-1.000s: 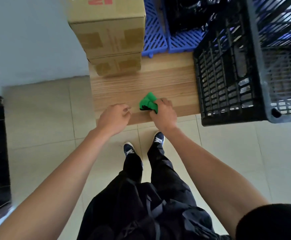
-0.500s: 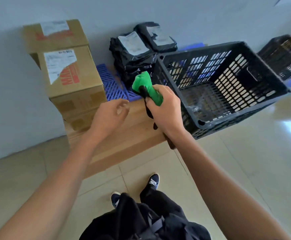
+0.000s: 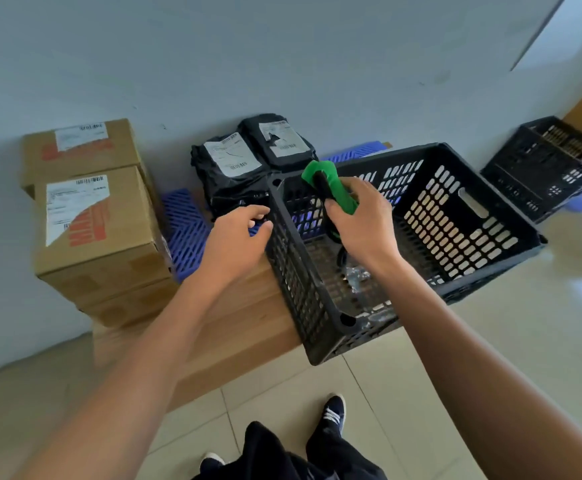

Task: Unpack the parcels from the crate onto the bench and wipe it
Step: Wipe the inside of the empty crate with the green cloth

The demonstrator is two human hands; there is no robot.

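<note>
Your right hand [image 3: 359,220] grips the green cloth [image 3: 331,188] over the crate [image 3: 456,216]; your left hand [image 3: 237,237], fingers loosely curled, touches its rim. Crate bottom's clutter is unclear.

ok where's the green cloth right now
In the head view the green cloth is gripped in the right hand, held above the near-left part of the black crate, just right of the black parcels.

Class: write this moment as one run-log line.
right hand: grips green cloth over black crate | left hand: at crate rim
</note>
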